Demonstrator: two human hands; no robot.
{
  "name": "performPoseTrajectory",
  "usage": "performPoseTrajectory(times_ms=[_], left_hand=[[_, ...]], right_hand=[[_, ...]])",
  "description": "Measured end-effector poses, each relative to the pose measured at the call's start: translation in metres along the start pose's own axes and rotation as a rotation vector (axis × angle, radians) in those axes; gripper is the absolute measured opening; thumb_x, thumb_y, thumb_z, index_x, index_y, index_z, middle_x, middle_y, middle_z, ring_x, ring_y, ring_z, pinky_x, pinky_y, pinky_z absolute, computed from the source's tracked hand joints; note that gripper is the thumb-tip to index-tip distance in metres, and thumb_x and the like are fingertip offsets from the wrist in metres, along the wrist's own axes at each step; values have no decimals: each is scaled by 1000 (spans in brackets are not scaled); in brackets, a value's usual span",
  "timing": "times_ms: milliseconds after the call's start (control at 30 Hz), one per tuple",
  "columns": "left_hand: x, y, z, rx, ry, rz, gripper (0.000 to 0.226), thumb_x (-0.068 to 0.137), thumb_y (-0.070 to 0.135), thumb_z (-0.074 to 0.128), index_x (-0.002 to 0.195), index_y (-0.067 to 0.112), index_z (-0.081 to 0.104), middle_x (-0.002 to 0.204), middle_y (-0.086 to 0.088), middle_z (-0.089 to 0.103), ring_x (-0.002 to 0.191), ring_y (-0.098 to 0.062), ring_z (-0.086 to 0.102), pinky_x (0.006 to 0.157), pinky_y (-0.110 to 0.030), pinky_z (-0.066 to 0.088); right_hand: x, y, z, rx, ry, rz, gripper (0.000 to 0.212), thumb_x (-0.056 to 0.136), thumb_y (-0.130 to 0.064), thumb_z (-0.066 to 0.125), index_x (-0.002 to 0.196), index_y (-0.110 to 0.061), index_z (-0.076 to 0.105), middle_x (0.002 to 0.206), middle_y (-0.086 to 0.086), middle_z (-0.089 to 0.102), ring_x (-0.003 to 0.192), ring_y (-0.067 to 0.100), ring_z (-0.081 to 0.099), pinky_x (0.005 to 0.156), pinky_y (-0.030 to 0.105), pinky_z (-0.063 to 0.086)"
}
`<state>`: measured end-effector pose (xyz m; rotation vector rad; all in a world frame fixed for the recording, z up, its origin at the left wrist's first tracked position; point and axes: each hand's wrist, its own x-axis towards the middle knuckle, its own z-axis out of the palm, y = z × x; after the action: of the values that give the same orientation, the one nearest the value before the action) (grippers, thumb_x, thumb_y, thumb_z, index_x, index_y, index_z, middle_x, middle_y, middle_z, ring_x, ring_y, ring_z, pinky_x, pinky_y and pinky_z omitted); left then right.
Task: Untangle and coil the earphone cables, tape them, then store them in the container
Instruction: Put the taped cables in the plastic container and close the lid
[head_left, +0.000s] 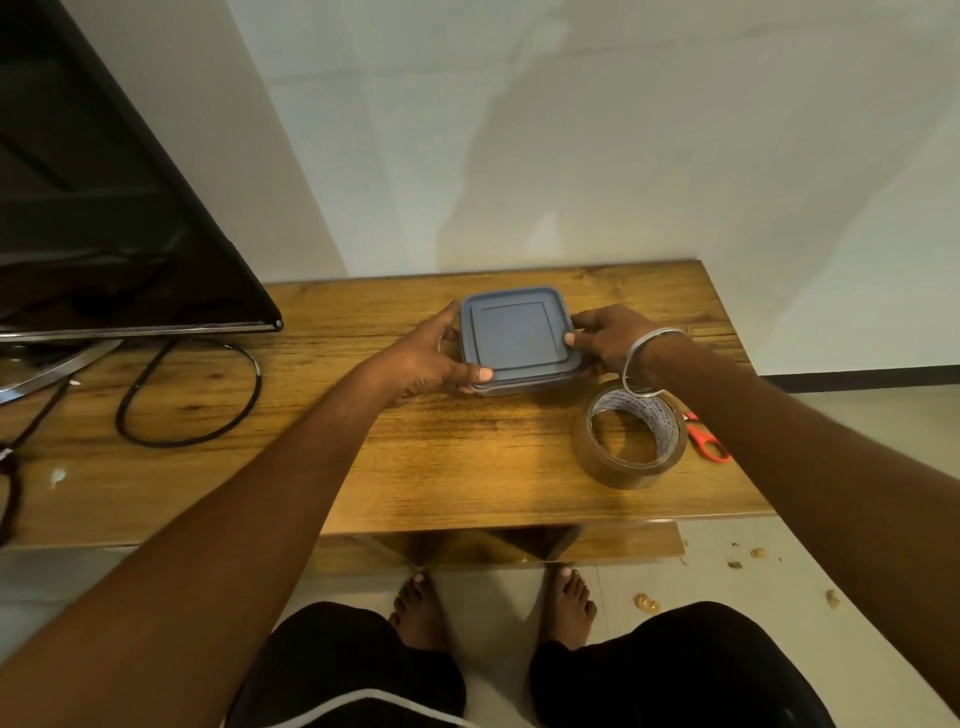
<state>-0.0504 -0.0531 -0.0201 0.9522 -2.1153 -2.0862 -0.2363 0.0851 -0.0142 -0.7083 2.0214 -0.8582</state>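
We clamp the lidded container (519, 340) on the desk (426, 457), left hand (428, 358) and right hand (605, 340) each gripping a side, seemingly to steady its lid.

**Wooden tabletop against a pale wall**

A plain off-white wall (571, 130) rises behind a brown wood-grain tabletop (441, 457). At far left stands a black television (93, 208) on a metal stand, with a black cable (192, 395) looped beside it. The floor (779, 561) is pale tile, with 1 dark skirting strip at right and scattered crumbs (647, 603).
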Motion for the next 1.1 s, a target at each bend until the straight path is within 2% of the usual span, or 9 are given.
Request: performPoseTrajectory(times_ms=[133, 267, 433, 467, 533, 633, 767, 933, 1100], left_hand=[[1, 2, 3, 38, 29, 48, 87, 75, -9, 73, 144, 31, 36, 111, 1, 48, 101, -18, 57, 68, -36, 62], [5, -1, 5, 42, 72, 87, 90, 74, -8, 75, 146, 29, 35, 113, 4, 49, 109, -30, 59, 63, -28, 60], [18, 0, 11, 95, 83, 94, 94, 73, -3, 77, 149, 27, 32, 119, -3, 49, 118, -34, 54, 72, -34, 61], [21, 1, 13, 114, 85, 96, 93, 73, -1, 78, 150, 26, 32, 121, -4, 48, 120, -32, 53, 76, -36, 61], [28, 4, 18, 180, 88, 120, 91, 74, 3, 79, 149, 23, 32, 118, -1, 48, 123, -28, 50, 85, -37, 57], [40, 9, 35, 188, 114, 133, 85, 77, 4, 78, 148, 21, 35, 115, 0, 48, 121, -27, 51, 85, -33, 56], [60, 12, 62, 189, 182, 148, 75, 79, 9, 76, 145, 18, 41, 114, -4, 52, 119, -28, 53, 98, -49, 51], [78, 24, 96, 193, 204, 144, 73, 82, 9, 74, 146, 17, 39, 108, -3, 52, 112, -26, 56, 97, -46, 51], [87, 32, 114, 126, 201, 110, 68, 85, 4, 69, 145, 13, 40, 119, -12, 56, 111, -31, 59, 90, -46, 56]], right_hand=[[1, -3, -1, -70, -4, -17, 39, 96, -14, 50, 133, -2, 48, 116, 17, 62, 73, 23, 62, 57, 24, 53], [2, 0, -5, -94, -67, -19, 37, 99, -14, 43, 134, -2, 45, 110, 15, 60, 67, 16, 61, 52, 18, 55], [6, 6, -12, -180, 26, -51, 37, 98, -12, 44, 135, -4, 45, 118, 17, 60, 66, 18, 59, 58, 24, 52], [8, 6, -13, -222, 64, -62, 36, 98, -13, 44, 133, -5, 47, 119, 17, 60, 71, 22, 61, 60, 26, 53], [13, 6, -17, -349, 138, -85, 34, 98, -14, 45, 131, -7, 51, 123, 18, 59, 95, 32, 62, 77, 35, 52], [15, 10, -28, -476, 266, -80, 34, 97, -12, 46, 129, -5, 53, 129, 19, 56, 118, 36, 52, 93, 35, 44], [16, 22, -44, -535, 390, -64, 32, 97, -11, 45, 125, -1, 56, 126, 22, 58, 115, 38, 53, 92, 36, 44], [18, 40, -71, -568, 456, -54, 31, 95, -8, 46, 122, 2, 58, 124, 27, 57, 114, 40, 54, 92, 38, 44], [21, 50, -85, -593, 472, -48, 31, 93, -6, 48, 121, 3, 57, 124, 27, 57, 114, 40, 53, 94, 38, 44]])
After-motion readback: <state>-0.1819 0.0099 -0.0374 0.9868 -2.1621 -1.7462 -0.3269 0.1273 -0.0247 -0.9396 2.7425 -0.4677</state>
